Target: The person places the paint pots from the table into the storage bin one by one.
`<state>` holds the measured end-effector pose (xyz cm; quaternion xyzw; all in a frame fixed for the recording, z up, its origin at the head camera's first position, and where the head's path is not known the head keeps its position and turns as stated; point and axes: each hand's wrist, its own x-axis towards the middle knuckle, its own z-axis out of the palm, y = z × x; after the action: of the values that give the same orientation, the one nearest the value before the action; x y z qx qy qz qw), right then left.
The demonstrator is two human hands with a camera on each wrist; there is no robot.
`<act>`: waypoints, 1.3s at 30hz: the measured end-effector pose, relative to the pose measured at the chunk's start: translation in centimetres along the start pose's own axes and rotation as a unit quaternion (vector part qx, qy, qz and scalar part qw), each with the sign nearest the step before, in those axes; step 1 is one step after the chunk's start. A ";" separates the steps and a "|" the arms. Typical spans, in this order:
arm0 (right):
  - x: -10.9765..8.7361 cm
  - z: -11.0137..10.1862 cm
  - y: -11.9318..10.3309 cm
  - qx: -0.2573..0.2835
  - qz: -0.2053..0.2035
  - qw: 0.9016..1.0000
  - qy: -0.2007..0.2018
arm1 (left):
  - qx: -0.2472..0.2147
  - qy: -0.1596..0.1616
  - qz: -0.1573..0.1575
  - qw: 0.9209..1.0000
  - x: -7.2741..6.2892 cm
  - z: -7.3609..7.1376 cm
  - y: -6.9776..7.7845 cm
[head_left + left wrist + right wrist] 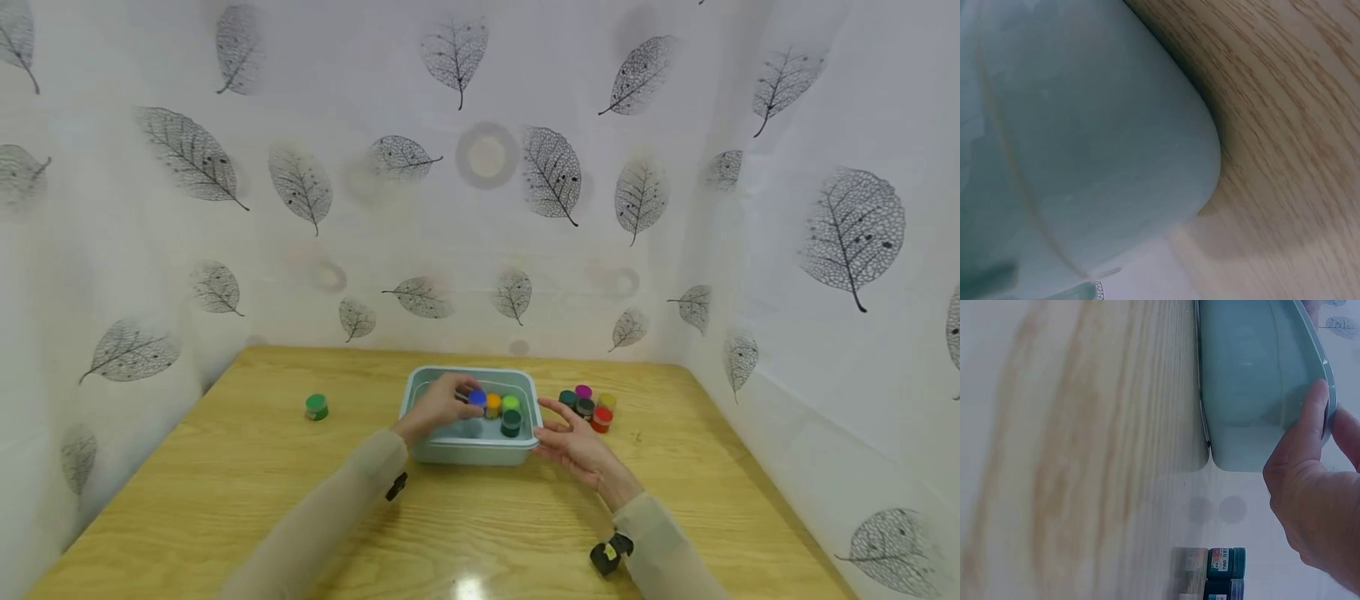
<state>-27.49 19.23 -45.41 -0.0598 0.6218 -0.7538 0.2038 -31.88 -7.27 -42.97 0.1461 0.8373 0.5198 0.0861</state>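
Observation:
A pale blue-green plastic tub (471,455) stands on the wooden table. Reaching over its left side, my left hand (441,407) pinches a blue-lidded paint jar (477,398) inside the tub. Beside that jar are an orange paint jar (493,405), a lime-green paint jar (511,403) and a dark green paint jar (511,423). My right hand (581,454) grips the tub's right rim; in the right wrist view its thumb (1315,403) lies against the outer wall near the rim. Only the tub's outer wall (1104,137) and tabletop fill the left wrist view.
Right of the tub, close behind the right hand, several paint jars cluster, among them a red jar (602,419), a magenta jar (583,391) and a yellow jar (607,402). One green jar (317,407) stands alone at left. A leaf-patterned curtain (480,233) hangs behind the table (465,517).

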 end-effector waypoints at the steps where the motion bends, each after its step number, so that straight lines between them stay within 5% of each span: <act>1: 0.0 0.0 0.0 0.000 0.000 1.000 -0.001 | 0.002 -0.002 -0.002 1.000 0.1 0.1 0.0; 11: -0.2 -0.1 0.1 0.006 -0.003 1.000 -0.005 | 0.085 -0.023 0.014 0.996 0.8 1.3 0.0; 22: -0.1 0.0 0.1 0.006 0.000 1.000 0.000 | 0.142 -0.024 -0.028 0.989 1.3 2.1 0.1; 39: 0.1 0.1 0.1 0.015 0.002 1.000 0.002 | 0.168 -0.042 -0.032 0.984 1.6 2.5 0.1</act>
<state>-27.53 19.13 -45.53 -0.0547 0.6111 -0.7626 0.2049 -32.67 -4.59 -43.93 0.1533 0.9126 0.3621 0.1121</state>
